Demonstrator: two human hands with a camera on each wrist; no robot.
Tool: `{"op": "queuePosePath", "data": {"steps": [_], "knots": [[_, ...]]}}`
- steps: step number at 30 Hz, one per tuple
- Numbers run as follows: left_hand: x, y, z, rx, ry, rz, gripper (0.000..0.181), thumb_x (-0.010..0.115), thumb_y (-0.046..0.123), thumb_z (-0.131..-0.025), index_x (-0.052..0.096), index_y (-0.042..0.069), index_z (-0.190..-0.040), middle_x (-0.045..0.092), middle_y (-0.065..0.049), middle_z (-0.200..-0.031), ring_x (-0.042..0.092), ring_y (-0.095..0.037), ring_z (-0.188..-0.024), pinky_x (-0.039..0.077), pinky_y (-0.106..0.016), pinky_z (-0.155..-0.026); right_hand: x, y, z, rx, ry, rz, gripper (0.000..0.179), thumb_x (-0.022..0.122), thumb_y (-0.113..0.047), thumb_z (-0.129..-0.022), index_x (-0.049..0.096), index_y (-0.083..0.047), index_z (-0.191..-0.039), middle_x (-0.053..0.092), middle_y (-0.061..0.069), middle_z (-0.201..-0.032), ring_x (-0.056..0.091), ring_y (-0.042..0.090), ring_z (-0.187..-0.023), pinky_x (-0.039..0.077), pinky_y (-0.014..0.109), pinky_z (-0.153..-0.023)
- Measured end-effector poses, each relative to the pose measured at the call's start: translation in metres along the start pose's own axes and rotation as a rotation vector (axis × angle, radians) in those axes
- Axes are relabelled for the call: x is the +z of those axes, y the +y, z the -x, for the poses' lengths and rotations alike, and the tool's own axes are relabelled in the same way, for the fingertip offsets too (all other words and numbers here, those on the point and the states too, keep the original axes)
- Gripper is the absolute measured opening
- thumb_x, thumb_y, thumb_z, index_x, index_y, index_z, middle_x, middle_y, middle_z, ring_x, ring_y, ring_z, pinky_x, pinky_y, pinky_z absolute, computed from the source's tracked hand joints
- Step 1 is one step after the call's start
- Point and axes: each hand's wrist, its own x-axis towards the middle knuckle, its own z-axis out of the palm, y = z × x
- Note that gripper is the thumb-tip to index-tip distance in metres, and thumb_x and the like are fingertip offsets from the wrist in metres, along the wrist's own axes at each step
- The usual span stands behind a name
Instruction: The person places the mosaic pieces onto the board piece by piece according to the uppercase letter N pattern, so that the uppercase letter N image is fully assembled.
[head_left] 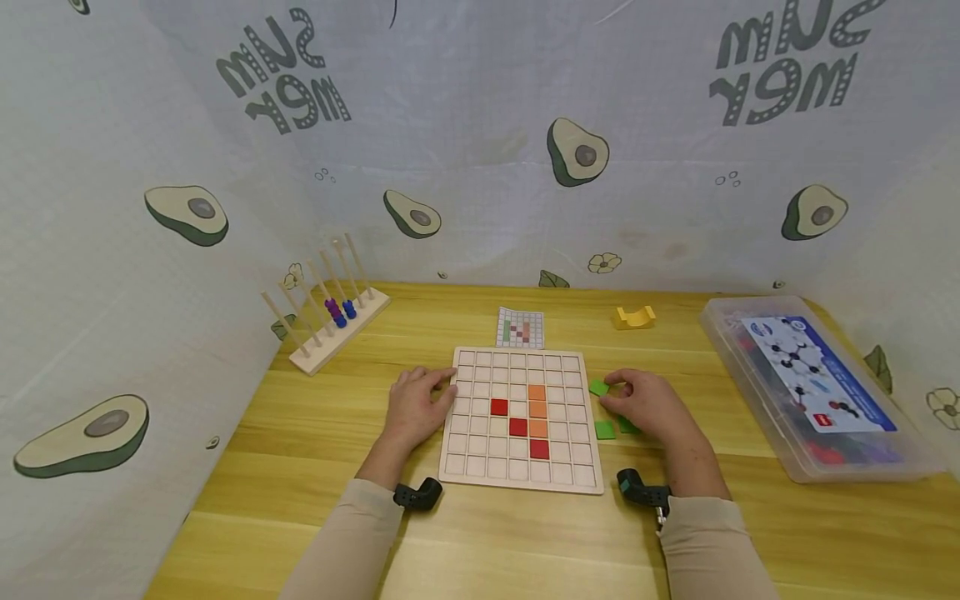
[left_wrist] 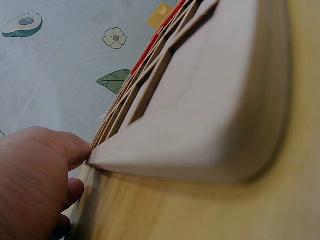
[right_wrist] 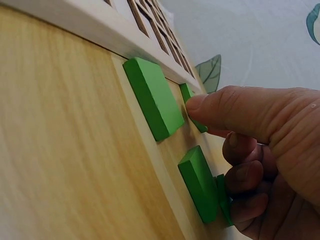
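Note:
A wooden grid board lies flat, with three red tiles and three orange tiles in its squares. My left hand rests on the table at the board's left side, its fingertips touching the edge; the left wrist view shows a fingertip against that edge. To the right of the board, my right hand pinches a green tile between thumb and index finger. Closer to me lies another green tile, with more green tiles under the curled fingers in the right wrist view.
Behind the board lies a printed pattern card. A yellow curved block stands at the back right. A clear plastic box with a labelled lid sits far right. At the back left is a pegged rack with purple and blue beads.

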Motion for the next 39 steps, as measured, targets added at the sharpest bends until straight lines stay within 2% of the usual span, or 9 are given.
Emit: {"op": "queuePosePath", "data": {"steps": [11, 18, 25, 33, 39], "knots": [[0.000, 0.001, 0.000, -0.004, -0.006, -0.002, 0.034, 0.065, 0.034, -0.098, 0.072, 0.023, -0.130, 0.070, -0.005, -0.110, 0.055, -0.025, -0.101, 0.040, -0.042, -0.088, 0.004, -0.001, -0.001, 0.034, 0.005, -0.002, 0.040, 0.070, -0.024, -0.094, 0.065, 0.002, -0.125, 0.061, 0.009, -0.088, 0.054, 0.020, -0.076, 0.041, 0.030, -0.064], [0.001, 0.001, 0.000, -0.007, -0.011, -0.003, 0.035, 0.065, 0.034, -0.098, 0.071, 0.023, -0.130, 0.070, -0.005, -0.111, 0.055, -0.025, -0.102, 0.040, -0.043, -0.089, -0.001, -0.006, 0.003, 0.071, 0.011, -0.034, 0.040, 0.066, -0.023, -0.097, 0.062, -0.001, -0.130, 0.058, 0.009, -0.087, 0.053, 0.020, -0.070, 0.042, 0.031, -0.059], [0.000, 0.001, 0.000, -0.010, -0.005, -0.002, 0.034, 0.065, 0.034, -0.098, 0.072, 0.023, -0.129, 0.070, -0.005, -0.108, 0.055, -0.024, -0.100, 0.039, -0.042, -0.088, -0.004, -0.017, 0.004, 0.002, 0.034, -0.020, 0.039, 0.065, -0.022, -0.096, 0.063, -0.003, -0.130, 0.054, 0.005, -0.079, 0.050, 0.018, -0.066, 0.040, 0.031, -0.058], [0.000, 0.001, 0.000, -0.014, -0.002, 0.001, 0.034, 0.066, 0.033, -0.097, 0.072, 0.023, -0.129, 0.069, -0.004, -0.107, 0.055, -0.024, -0.101, 0.039, -0.042, -0.088, 0.004, -0.035, 0.003, -0.035, -0.011, -0.060, 0.037, 0.065, -0.021, -0.097, 0.064, -0.005, -0.131, 0.054, 0.005, -0.080, 0.050, 0.018, -0.064, 0.041, 0.029, -0.054], [0.001, 0.001, 0.000, -0.017, -0.005, 0.000, 0.034, 0.066, 0.034, -0.097, 0.072, 0.023, -0.129, 0.069, -0.004, -0.107, 0.055, -0.024, -0.101, 0.039, -0.041, -0.087, 0.013, -0.047, 0.002, -0.081, -0.017, -0.035, 0.036, 0.066, -0.021, -0.096, 0.065, -0.007, -0.129, 0.053, 0.003, -0.076, 0.047, 0.017, -0.062, 0.036, 0.027, -0.053]]}}
